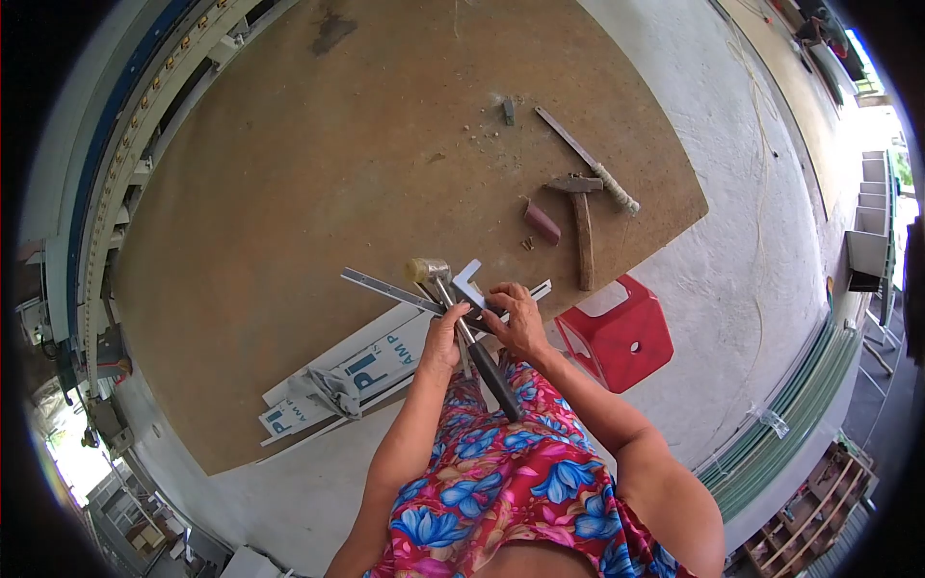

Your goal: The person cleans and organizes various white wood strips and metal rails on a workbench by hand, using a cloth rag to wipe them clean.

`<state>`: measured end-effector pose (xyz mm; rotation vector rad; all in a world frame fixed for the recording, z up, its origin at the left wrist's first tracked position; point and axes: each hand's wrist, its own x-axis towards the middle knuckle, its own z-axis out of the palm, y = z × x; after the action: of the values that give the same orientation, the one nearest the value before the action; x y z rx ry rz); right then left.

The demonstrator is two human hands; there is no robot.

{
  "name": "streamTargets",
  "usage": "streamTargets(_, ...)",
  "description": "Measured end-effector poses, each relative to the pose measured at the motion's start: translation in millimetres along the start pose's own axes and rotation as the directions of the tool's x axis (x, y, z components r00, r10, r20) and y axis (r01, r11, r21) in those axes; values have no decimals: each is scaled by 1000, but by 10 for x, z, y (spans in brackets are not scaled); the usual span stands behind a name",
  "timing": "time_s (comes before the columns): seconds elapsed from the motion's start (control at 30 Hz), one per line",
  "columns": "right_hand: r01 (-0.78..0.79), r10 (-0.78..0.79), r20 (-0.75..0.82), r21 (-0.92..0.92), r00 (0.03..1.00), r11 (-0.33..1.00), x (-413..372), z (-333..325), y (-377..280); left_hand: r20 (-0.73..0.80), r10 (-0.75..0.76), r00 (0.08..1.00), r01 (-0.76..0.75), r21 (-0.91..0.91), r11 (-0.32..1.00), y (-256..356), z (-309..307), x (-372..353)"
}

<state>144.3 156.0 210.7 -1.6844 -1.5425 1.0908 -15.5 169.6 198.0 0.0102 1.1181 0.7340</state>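
Note:
My left hand (444, 336) is closed around the metal shaft of a mallet (497, 381), its yellowish head pointing away and its black handle towards my body. A long slotted metal strip (390, 290) runs out to the left from beside this hand. My right hand (517, 318) is closed, fingers bent, on a grey L-shaped metal piece (469, 288) that stands up between the hands. Its lower end is hidden by my fingers. Below lie white strips (383, 354) with blue lettering, along the board's near edge, with a crumpled grey wrapper (334, 393) on them.
On the brown board (318, 193), right of centre, lie a hammer (584, 236), a saw-like blade with wrapped handle (590, 160), a reddish-brown roll (541, 222) and a small grey block (508, 112). A red plastic stool (631, 339) stands at the right edge. Green-edged sheets (785, 414) lean further right.

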Motion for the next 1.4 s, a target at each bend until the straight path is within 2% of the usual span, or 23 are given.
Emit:
streamTargets(0.03, -6, 6, -40, 0, 999, 1000, 1, -4, 20, -23, -43, 999, 43, -7, 999, -9, -40, 20)
streamTargets(0.13, -40, 36, -141, -23, 989, 999, 35, -7, 139, 1, 17, 1000, -17, -54, 998, -16, 29, -47)
streamTargets(0.2, -82, 68, -183, -70, 981, 994, 83, -19, 228, -34, 39, 999, -41, -47, 998, -17, -15, -34)
streamTargets(0.33, -175, 153, -165, -126, 974, 977, 190, 53, 482, -46, 52, 998, -54, -48, 997, 13, -92, -51)
streamTargets(0.47, -260, 272, -81, 132, 959, 957, 372, 223, 791, -36, 47, 998, -49, -51, 997, 46, -130, -47)
streamTargets(0.67, -296, 316, -88, 191, 944, 936, 513, 399, 1118, -17, 34, 999, -35, -49, 998, 113, -252, 58)
streamTargets(0.77, -355, 386, -60, 285, 921, 891, 475, 281, 1151, 6, 19, 1000, -19, -63, 998, 181, -324, 161)
streamTargets(0.87, -365, 403, -88, 282, 911, 887, 460, 200, 1251, -16, -7, 1000, 6, -86, 996, 223, -387, 248)
streamTargets(0.9, -381, 449, -108, 379, 887, 843, 451, 181, 1216, -29, -18, 999, 15, -96, 995, 224, -405, 279)
streamTargets(1.0, -463, 516, -11, 425, 857, 778, 454, 178, 1282, -48, -33, 998, 27, -112, 993, 217, -460, 360)
streamTargets(1.1, -458, 487, -7, 325, 874, 827, 445, 162, 1261, -60, -45, 997, 37, -119, 992, 189, -484, 387)
streamTargets(1.2, -324, 315, -199, -9, 928, 946, 428, 196, 1207, -59, -39, 998, 32, -110, 993, 136, -539, 453)
streamTargets(1.3, -383, 314, -303, -205, 900, 901, 425, 86, 774, -85, -35, 996, 26, -95, 995, 115, -537, 508)
streamTargets(1.4, -271, 228, -244, -160, 942, 949, 364, 50, 560, -100, -18, 995, 11, -73, 997, 111, -501, 557)
